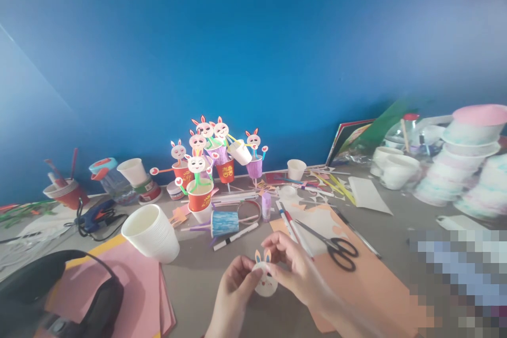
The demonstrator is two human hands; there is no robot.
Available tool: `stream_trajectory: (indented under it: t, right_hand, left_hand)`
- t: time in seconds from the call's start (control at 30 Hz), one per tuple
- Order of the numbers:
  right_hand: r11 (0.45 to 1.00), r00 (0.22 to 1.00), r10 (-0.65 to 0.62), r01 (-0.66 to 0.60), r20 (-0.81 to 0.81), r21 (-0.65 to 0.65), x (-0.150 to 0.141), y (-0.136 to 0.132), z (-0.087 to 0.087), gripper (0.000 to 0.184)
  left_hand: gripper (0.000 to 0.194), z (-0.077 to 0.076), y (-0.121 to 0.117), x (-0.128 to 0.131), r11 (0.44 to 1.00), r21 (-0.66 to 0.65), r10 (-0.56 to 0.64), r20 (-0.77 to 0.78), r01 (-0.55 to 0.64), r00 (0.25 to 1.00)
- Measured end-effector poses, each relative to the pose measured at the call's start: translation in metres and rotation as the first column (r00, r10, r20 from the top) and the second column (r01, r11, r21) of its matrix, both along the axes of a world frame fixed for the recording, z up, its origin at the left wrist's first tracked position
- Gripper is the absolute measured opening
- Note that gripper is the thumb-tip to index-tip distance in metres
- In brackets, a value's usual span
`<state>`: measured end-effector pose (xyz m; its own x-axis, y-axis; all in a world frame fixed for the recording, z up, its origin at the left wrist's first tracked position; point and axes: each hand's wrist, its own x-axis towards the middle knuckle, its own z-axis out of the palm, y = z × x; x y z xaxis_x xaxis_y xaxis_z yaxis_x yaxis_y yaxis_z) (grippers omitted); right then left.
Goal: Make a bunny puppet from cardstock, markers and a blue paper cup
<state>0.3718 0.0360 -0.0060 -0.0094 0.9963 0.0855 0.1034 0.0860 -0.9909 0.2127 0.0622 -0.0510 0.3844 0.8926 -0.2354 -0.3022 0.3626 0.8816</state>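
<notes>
A round white paper rabbit face [266,286] with two upright ears, orange with blue inside, is between my hands near the front of the table. My left hand [236,284] pinches its left edge between thumb and fingers. From the other side, my right hand [291,264] has its thumb on the face just below the right ear, fingers curled behind. The thumbs cover part of the drawn eyes. To the right, black-handled scissors [341,251] rest on orange paper [356,290]. Pens [291,227] lie just beyond my right hand.
Finished rabbit figures in paper cups [200,195] stand at the back. A stack of white cups [152,232] and pink paper [138,296] lie left, beside black headphones [99,301]. A glue gun [95,219] sits behind. Painted bowls [439,174] are stacked right.
</notes>
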Motion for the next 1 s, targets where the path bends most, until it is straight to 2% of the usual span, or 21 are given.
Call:
stream_trajectory:
  t: [0.37,0.6,0.7,0.77,1.0]
  right_hand:
    - [1.0,1.0,0.006,-0.006,-0.002,-0.009,0.004,0.002,-0.002,0.023]
    - [0.999,0.999,0.043,-0.043,0.014,-0.016,0.006,0.002,-0.004,0.025]
    - [0.998,0.995,0.05,-0.046,0.086,-0.038,0.006,0.003,-0.006,0.015]
    - [0.998,0.993,0.053,-0.049,0.108,-0.038,0.005,0.002,-0.006,0.012]
    - [0.999,0.995,-0.001,0.006,0.1,-0.05,0.002,0.002,-0.004,0.016]
  left_hand:
    - [0.044,0.016,-0.006,0.002,0.999,-0.029,0.025,0.015,-0.025,1.0]
    - [0.045,0.012,-0.003,0.002,0.998,-0.026,0.057,0.02,-0.057,0.998]
    - [0.045,0.01,-0.002,0.001,0.997,-0.029,0.074,0.006,-0.073,0.997]
    - [0.045,0.011,-0.002,0.001,0.997,-0.034,0.074,-0.001,-0.074,0.997]
    - [0.043,0.017,-0.005,0.001,0.998,-0.031,0.057,0.046,-0.056,0.997]
